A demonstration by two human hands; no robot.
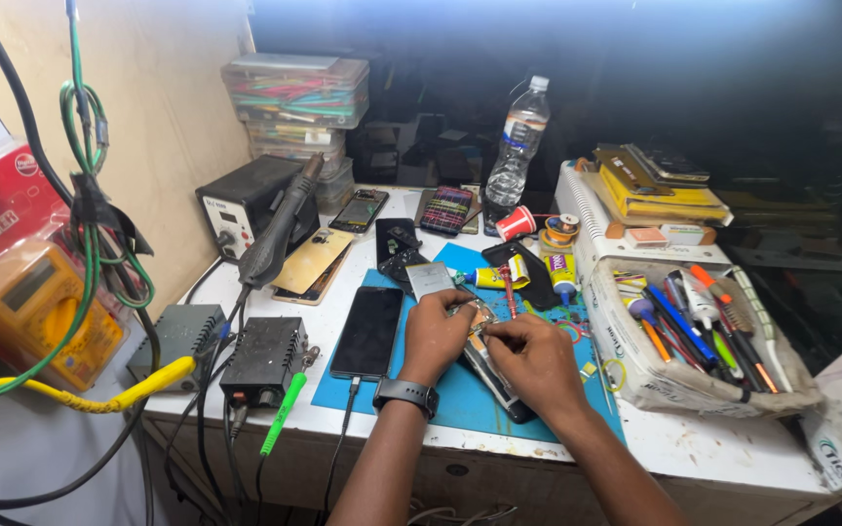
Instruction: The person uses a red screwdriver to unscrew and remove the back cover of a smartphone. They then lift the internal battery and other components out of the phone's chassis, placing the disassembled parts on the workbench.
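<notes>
An opened phone (492, 378) lies on a blue work mat (460, 394), its insides facing up. My left hand (434, 334), with a black watch on the wrist, rests on the phone's upper part and presses it down. My right hand (530, 358) pinches something small over the phone's middle; what it holds is hidden by the fingers. A black phone (369, 331) with a cable plugged in lies face up just left of my left hand.
A hot-air station (246, 203) and its handle (280, 226) stand at the left, with a yellow multimeter (26, 312) and tangled cables. A water bottle (518, 146), more phones (446, 209), glue tubes (499, 278) and a tray of pens and tools (699, 331) crowd the back and right.
</notes>
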